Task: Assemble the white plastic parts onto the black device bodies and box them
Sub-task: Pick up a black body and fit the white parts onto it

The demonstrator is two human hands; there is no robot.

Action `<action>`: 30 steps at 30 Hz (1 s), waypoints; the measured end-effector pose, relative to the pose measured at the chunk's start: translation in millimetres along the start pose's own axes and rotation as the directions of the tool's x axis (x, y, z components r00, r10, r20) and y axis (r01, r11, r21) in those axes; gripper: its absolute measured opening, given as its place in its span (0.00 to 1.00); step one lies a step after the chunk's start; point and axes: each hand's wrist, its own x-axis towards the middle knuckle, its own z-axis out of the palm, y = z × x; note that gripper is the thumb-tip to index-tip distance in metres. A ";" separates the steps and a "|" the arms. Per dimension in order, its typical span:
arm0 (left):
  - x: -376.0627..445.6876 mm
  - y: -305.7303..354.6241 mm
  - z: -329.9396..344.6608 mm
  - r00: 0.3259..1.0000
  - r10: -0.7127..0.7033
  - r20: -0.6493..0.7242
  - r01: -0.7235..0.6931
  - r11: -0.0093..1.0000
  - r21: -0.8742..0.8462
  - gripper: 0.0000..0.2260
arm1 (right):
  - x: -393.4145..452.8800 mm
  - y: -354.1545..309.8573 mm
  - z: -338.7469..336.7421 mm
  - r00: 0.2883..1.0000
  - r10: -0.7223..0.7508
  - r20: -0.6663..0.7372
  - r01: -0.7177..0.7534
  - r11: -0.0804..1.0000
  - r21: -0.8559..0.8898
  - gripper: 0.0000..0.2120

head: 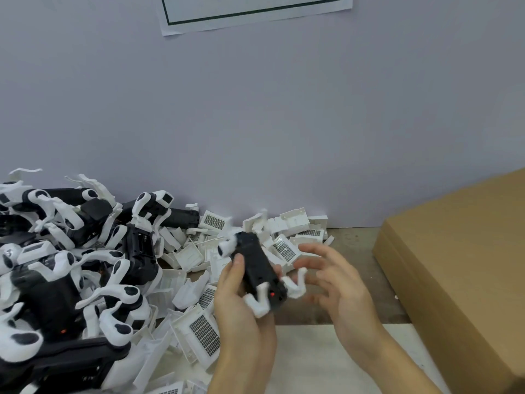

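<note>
My left hand (241,305) grips a black device body (260,270) with white legs attached at both of its ends, held tilted above the table. My right hand (338,280) is just to the right of it with fingers spread and blurred, close to one white leg (297,284); whether it touches is unclear. Loose white plastic parts (199,331) with grille panels lie heaped under and behind my hands. A heap of black bodies with white legs (71,265) fills the left side.
A brown cardboard box (460,265) lies at the right, its flat side up. A pale wall (255,123) rises right behind the table, with a paper sheet (255,12) on it. White sheet material (326,362) covers the near table.
</note>
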 end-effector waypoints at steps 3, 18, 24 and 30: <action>-3.3 4.2 0.5 0.998 -0.040 0.049 0.044 0.996 -0.072 0.18 | -2.4 2.5 0.3 0.979 0.041 0.199 -0.048 0.998 0.028 0.24; -5.7 -1.9 0.4 0.991 0.034 0.131 -0.049 0.992 0.115 0.14 | -6.8 7.7 17.1 0.934 0.233 0.272 -0.141 0.937 -0.321 0.19; 0.3 -3.1 -0.2 0.997 0.062 0.040 -0.067 0.988 0.142 0.08 | -5.7 9.2 13.4 0.939 0.218 0.267 -0.170 0.966 -0.194 0.19; 7.1 -11.4 -1.1 0.984 0.173 -0.051 -0.146 0.929 0.340 0.04 | -5.7 -2.2 9.7 0.981 -0.184 -0.064 0.148 0.918 -0.369 0.15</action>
